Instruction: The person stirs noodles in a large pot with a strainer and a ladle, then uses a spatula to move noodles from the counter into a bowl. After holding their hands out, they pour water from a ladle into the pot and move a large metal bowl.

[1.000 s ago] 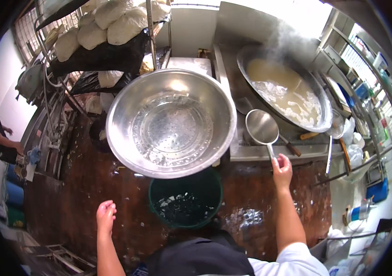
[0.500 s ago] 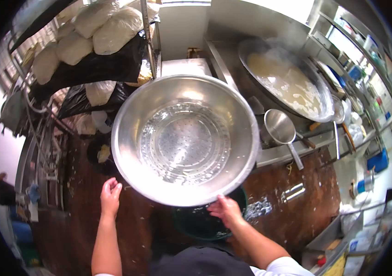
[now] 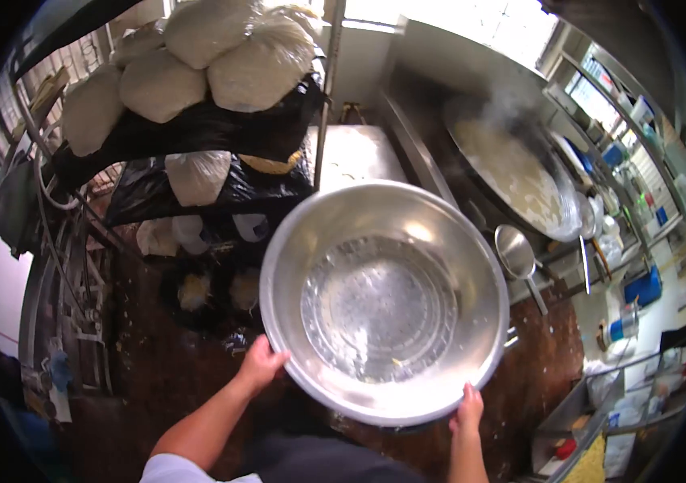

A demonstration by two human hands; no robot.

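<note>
The large round stainless-steel perforated basin [image 3: 385, 302] is the reference landmark. It is held in the air, above the dark brown wet floor [image 3: 166, 362], with its open side facing up and a few pale scraps on its perforated bottom.

The left hand [image 3: 261, 364] is at the lower-left rim of the basin. Its grip is closed on the rim, with the fingers curled over the edge. The right hand [image 3: 467, 410] is at the lower-right rim. Its grip is also closed on the rim, with the fingers pressed against the outer wall.

To the upper right of the basin, a wide steaming wok of pale cloudy liquid [image 3: 516, 173] sits in a steel cooking table [image 3: 431, 161]. Just to the right of the basin, a small steel ladle with a long handle [image 3: 517, 256] rests on the edge of that table.

To the upper left of the basin, a metal rack [image 3: 323, 97] carries white filled sacks [image 3: 214, 56] on black plastic sheeting [image 3: 198, 129].
</note>
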